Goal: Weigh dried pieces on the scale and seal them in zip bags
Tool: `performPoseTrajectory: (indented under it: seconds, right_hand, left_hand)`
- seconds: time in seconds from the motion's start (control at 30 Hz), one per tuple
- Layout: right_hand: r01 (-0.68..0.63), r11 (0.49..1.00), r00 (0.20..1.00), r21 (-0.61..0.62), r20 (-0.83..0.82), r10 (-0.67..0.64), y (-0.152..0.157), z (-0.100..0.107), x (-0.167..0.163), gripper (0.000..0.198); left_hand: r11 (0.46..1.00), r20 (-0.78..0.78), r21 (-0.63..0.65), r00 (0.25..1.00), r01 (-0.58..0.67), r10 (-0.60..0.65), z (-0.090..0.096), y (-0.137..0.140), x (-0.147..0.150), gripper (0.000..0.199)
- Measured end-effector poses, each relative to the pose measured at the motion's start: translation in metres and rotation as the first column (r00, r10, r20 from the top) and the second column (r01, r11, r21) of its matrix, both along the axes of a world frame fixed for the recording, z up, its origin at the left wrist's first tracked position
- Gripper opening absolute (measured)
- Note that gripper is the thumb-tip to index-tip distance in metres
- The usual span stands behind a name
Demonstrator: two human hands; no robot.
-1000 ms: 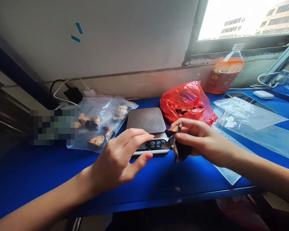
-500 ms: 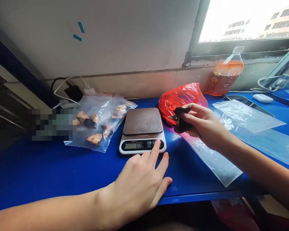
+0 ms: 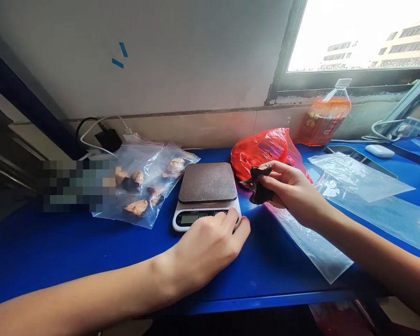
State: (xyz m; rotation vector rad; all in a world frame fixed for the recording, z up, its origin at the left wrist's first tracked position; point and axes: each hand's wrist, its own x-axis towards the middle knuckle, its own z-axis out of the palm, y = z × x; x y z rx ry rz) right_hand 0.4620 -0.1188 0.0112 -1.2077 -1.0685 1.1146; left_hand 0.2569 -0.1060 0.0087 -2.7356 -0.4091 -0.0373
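A white digital kitchen scale [image 3: 208, 183] with a brown weighing plate stands on the blue table; nothing lies on the plate. My left hand [image 3: 217, 242] is closed at the scale's front right edge, fingers bent against it and partly covering the display and buttons. The thumb is hidden. Between the fingertips of my right hand [image 3: 289, 184] is a dark brown, curled piece [image 3: 261, 186] with a pointed end, its kind unclear. It is held above the table, right of the scale. Just behind it lies a crumpled red plastic bag [image 3: 255, 147].
Clear zip bags [image 3: 143, 158] with several brown and pale chunks lie left of the scale. Flat clear bags [image 3: 378, 210] and a phone [image 3: 367, 161] with a white earbud case [image 3: 380, 150] are at right. An orange drink bottle [image 3: 325, 119] stands by the wall.
My left hand's index finger has left the scale's buttons, and its spread fingers have curled in at the front edge. My right hand still holds the dark piece. The view has tilted slightly up.
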Motion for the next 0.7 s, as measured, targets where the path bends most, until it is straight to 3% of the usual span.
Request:
performPoseTrajectory:
  seconds: [0.17,0.23,0.33,0.47,0.6,0.7]
  right_hand:
    - [-0.024,0.997,0.983,0.071,0.182,0.011,0.004,-0.004,-0.001,0.034]
    - [-0.034,0.991,0.963,0.131,0.269,-0.003,0.010,-0.002,-0.003,0.030]
    - [-0.093,0.965,0.912,0.244,0.410,-0.015,0.030,0.004,-0.013,0.019]
    - [-0.182,0.911,0.738,0.369,0.664,-0.121,0.067,0.012,-0.036,0.008]
    - [-0.217,0.936,0.521,0.276,0.844,-0.128,0.094,0.019,-0.056,0.008]
    - [-0.194,0.954,0.486,0.229,0.867,-0.109,0.098,0.022,-0.057,0.015]
  left_hand:
    - [0.974,0.193,0.049,0.955,0.222,-0.227,-0.013,0.005,0.002,0.024]
    - [0.942,0.231,-0.016,0.918,0.337,-0.324,-0.016,0.003,0.001,0.022]
    - [0.923,0.266,-0.145,0.913,0.356,-0.310,-0.019,0.000,-0.002,0.018]
    - [0.907,0.285,-0.277,0.928,0.318,-0.238,-0.022,0.005,-0.002,0.019]
    - [0.871,0.288,-0.342,0.922,0.353,-0.260,-0.023,0.010,0.000,0.022]
    - [0.865,0.311,-0.339,0.912,0.369,-0.267,-0.023,0.011,-0.001,0.022]
